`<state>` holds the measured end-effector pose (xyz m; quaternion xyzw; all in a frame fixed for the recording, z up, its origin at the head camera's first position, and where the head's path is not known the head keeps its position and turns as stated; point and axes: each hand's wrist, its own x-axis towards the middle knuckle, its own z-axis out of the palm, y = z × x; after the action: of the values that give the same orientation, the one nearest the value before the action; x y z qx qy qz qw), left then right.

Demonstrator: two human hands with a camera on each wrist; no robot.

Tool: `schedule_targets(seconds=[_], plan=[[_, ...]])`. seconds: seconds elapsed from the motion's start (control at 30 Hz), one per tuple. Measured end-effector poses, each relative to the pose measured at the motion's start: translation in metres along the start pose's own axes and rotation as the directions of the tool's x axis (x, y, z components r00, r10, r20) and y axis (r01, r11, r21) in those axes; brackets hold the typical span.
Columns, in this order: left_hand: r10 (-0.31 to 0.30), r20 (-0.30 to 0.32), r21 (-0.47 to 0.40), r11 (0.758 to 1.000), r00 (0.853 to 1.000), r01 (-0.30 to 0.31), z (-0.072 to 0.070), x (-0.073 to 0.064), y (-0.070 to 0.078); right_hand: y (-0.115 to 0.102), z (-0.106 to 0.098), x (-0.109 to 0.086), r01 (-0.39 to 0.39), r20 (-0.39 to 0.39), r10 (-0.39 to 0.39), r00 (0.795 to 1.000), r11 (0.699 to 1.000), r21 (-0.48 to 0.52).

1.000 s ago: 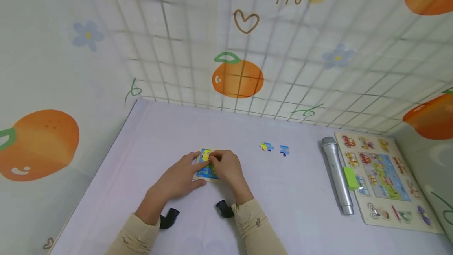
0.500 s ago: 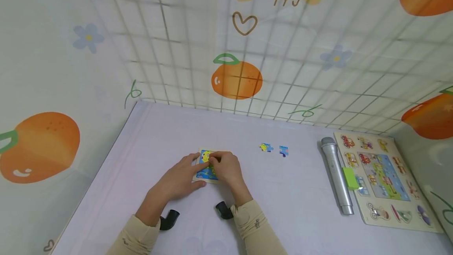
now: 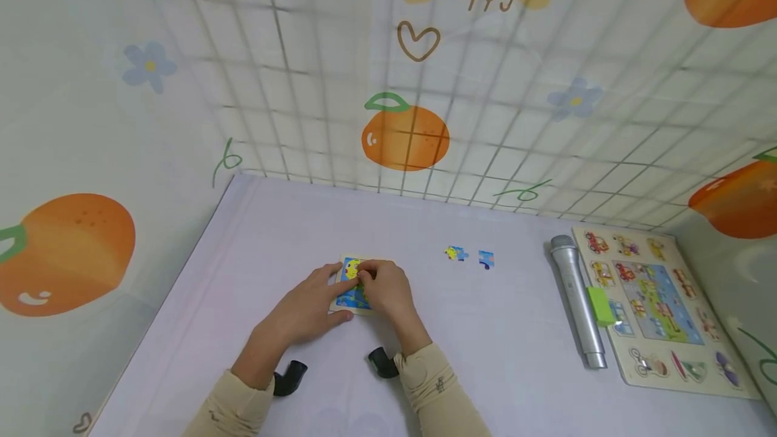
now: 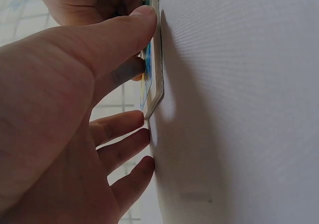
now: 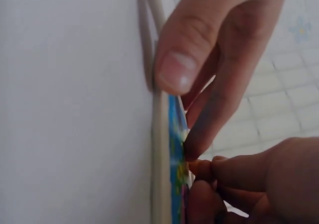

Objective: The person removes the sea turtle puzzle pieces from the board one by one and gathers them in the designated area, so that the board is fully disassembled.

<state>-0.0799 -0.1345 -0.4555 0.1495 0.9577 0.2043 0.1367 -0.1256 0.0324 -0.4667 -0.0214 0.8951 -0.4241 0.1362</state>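
In the head view, a small wooden jigsaw puzzle [image 3: 355,301] in blue and yellow lies flat on the table, partly covered by both hands. My left hand [image 3: 306,305] lies over its left side with the fingers spread. The index finger reaches onto the picture, the thumb touches the near edge, and other fingertips rest beside the board. Over the right side, my right hand [image 3: 388,285] has thumb and index finger curled together at the surface, pinching a puzzle piece that the fingers mostly hide. The right wrist view shows these bunched fingertips [image 5: 202,169] against the picture.
Two loose puzzle pieces, one yellow and blue [image 3: 455,253] and one blue [image 3: 486,259], lie right of the hands. Farther right are a silver microphone [image 3: 579,302], a green block [image 3: 601,305] and a vehicle puzzle board [image 3: 668,356]. Printed walls enclose the table.
The head view has shifted slightly. Both hands stay at the puzzle in nearly the same pose, and the loose pieces lie as before.
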Motion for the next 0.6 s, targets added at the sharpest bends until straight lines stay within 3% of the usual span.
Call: schedule_targets(seconds=[0.3,0.6], plan=[[0.008,-0.004,0.013,1.0,1.0,-0.008,0.0037,0.0017,-0.0035,-0.0001,-0.0021,0.0003,-0.018,0.028,0.016,0.999,0.998,0.064],[0.0,-0.005,0.02,1.0,1.0,0.0,0.0046,0.0025,-0.0029,0.0002,-0.0013,-0.0009,0.014,-0.019,-0.013,1.0,0.998,0.068]])
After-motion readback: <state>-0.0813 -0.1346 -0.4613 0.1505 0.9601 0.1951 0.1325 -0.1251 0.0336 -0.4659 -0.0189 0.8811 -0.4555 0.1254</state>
